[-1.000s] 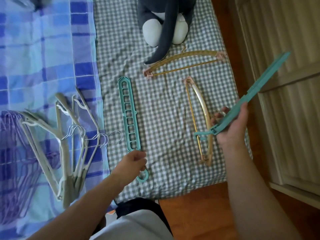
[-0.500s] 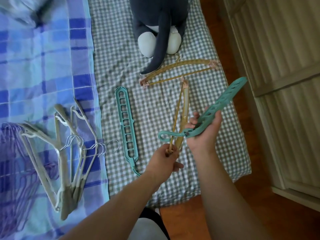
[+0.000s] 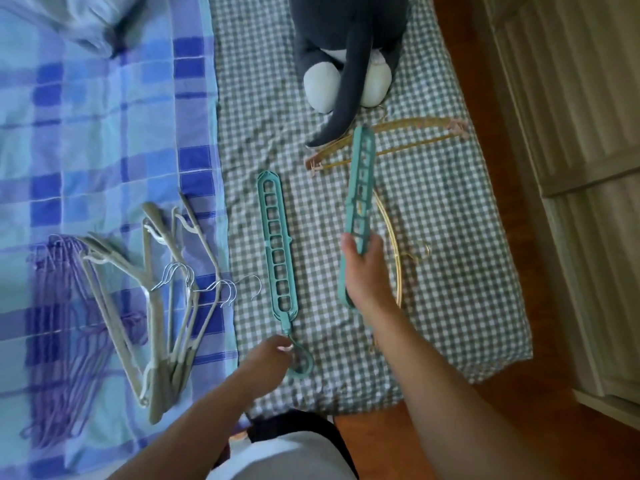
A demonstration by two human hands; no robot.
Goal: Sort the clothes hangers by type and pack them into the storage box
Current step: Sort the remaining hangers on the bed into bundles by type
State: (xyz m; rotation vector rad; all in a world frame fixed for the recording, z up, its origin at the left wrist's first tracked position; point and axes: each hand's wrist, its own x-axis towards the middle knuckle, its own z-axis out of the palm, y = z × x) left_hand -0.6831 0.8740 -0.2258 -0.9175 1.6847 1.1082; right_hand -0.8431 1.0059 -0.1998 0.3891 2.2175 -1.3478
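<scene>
Teal plastic fills both hands: the right hand (image 3: 367,271) grips one slotted hanger (image 3: 360,192) raised over the gingham sheet (image 3: 450,271), while the left hand (image 3: 270,358) pinches the hook of a second slotted hanger (image 3: 277,251) lying flat to its left. Grey hangers (image 3: 162,306) lie piled far left on the blue blanket (image 3: 104,133).

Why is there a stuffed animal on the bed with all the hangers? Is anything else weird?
The plush toy is the only non-hanger there, and its dark tail lies over one gold hanger. The second gold hanger lies crosswise to the first, not stacked like the grey hangers. Nothing looks broken.
</scene>
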